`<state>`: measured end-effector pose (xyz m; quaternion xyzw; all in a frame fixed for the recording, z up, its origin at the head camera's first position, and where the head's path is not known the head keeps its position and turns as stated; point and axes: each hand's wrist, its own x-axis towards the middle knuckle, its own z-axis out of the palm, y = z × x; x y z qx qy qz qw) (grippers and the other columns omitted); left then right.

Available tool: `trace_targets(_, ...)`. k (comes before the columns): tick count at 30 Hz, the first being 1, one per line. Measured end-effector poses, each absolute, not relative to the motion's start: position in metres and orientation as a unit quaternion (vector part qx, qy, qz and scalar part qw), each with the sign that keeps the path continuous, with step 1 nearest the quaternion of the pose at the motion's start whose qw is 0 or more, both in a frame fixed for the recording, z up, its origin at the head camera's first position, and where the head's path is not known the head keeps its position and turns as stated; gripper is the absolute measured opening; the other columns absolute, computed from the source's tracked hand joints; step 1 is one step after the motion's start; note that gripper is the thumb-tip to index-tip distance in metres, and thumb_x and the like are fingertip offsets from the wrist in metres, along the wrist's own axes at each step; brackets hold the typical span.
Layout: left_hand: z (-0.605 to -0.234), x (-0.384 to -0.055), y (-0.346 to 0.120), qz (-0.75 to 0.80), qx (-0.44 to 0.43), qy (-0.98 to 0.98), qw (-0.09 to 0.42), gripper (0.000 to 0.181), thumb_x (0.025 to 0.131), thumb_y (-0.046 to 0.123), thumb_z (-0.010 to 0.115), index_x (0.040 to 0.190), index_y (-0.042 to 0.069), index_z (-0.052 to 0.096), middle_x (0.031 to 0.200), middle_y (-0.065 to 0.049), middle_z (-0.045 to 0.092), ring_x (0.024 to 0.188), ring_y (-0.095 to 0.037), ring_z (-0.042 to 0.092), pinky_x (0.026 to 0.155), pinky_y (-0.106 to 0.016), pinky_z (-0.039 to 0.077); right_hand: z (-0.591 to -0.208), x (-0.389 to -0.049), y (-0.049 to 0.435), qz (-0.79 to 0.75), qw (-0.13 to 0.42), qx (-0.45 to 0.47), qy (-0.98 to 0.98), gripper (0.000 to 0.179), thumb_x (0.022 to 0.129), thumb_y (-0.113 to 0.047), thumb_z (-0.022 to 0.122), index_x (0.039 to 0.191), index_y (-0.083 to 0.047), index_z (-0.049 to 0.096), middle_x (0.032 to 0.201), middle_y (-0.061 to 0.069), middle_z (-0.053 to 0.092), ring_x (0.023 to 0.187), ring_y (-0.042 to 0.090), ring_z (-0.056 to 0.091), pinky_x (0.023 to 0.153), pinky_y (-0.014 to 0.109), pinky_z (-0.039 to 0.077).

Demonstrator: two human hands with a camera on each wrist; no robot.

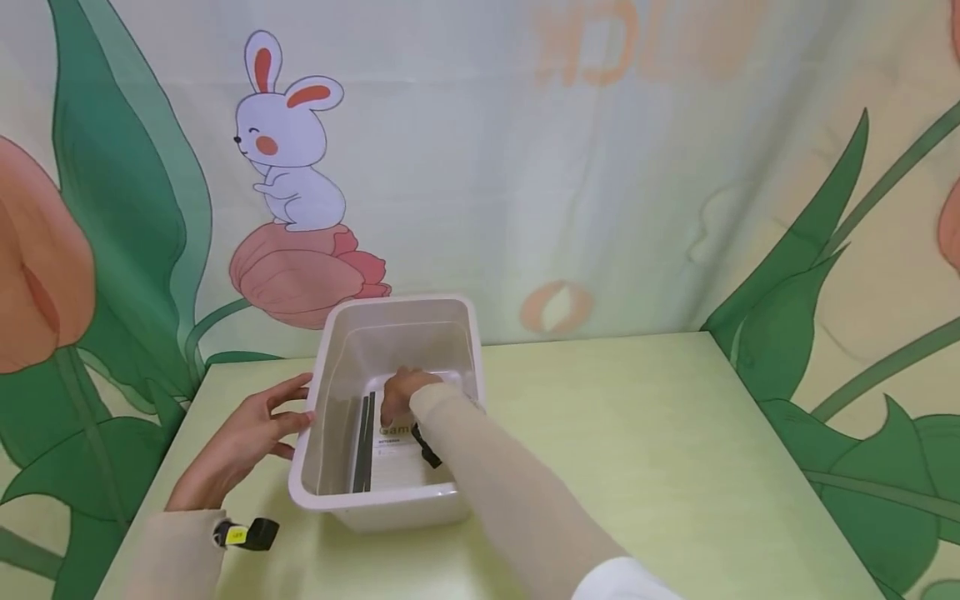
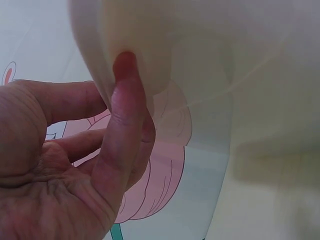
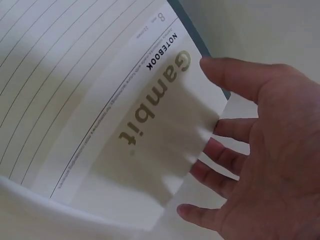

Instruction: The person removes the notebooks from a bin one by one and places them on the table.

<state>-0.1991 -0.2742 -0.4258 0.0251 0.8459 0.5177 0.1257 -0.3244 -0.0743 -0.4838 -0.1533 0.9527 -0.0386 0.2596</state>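
A notebook [image 1: 393, 473] is found on the floor of a pale plastic bin [image 1: 397, 515], which is stood on a green table [image 1: 615, 433] in front of a printed curtain [image 1: 465, 167]. The cover is turned upward, and the words "Gambit" and "NOTEBOOK" can be read. Two dark strips [image 1: 367, 442] are noted along its left side; whether a second notebook is stacked with it cannot be told.

The right hand [image 3: 272, 150] is placed inside the bin at the notebook's short edge. Its fingers are spread, with the thumb held apart near the dark spine [image 3: 190, 30] and the other fingertips set at or just beside the edge. No closed grip is shown. The bin's left rim is met from outside by the fingers of the left hand [image 1: 251, 433], which are loosely bent; whether any weight is borne by them cannot be told.

The notebook is judged light and flexible, with a smooth cover that may slide and page corners that could be creased. The bound edge is considered the stiffest place for a hold, with thumb above and fingers beneath. The bin is judged light, fairly rigid and best steadied at its rim.
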Motion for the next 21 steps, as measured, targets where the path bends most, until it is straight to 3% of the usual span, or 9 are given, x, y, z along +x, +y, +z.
trace_targets(4,-0.425,-0.2,-0.27,0.517,0.03,0.847,0.12,0.076,0.096,0.025,0.064,0.158,0.018,0.02,0.153,-0.023,0.034,0.11,-0.035,0.064,0.072,-0.04,0.062,-0.47,-0.321,-0.067,-0.048,0.244,-0.175,0.953,0.047,0.079,-0.04,0.076,0.122,-0.025,0.064,0.129,-0.001,0.058,0.11,0.015,0.055,0.093,0.035,0.051)
trace_targets(9,-0.423,-0.199,-0.27,0.518,0.024,0.847,0.12,0.076,0.096,0.025,0.064,0.158,0.019,0.02,0.154,-0.023,0.033,0.112,-0.037,0.064,0.071,-0.04,0.061,-0.455,-0.316,-0.059,-0.083,0.267,-0.181,0.943,0.062,0.082,-0.037,0.074,0.138,-0.026,0.049,0.136,-0.002,0.058,0.121,0.015,0.055,0.1,0.036,0.047)
trace_targets(17,-0.424,-0.198,-0.271,0.519,0.016,0.846,0.123,0.076,0.096,0.025,0.063,0.158,0.019,0.02,0.155,-0.023,0.032,0.113,-0.038,0.063,0.072,-0.041,0.061,-0.458,-0.316,-0.062,-0.076,0.278,-0.177,0.941,0.088,0.077,-0.06,0.068,0.152,-0.03,0.032,0.151,-0.004,0.047,0.137,0.018,0.046,0.111,0.045,0.039)
trace_targets(21,-0.426,-0.197,-0.27,0.52,0.012,0.845,0.127,0.076,0.096,0.025,0.063,0.158,0.018,0.02,0.155,-0.023,0.031,0.114,-0.038,0.061,0.073,-0.04,0.061,-0.47,-0.316,-0.071,-0.075,0.257,-0.166,0.949,0.093,0.073,-0.074,0.065,0.148,-0.029,0.035,0.14,-0.003,0.055,0.124,0.017,0.053,0.108,0.045,0.039)
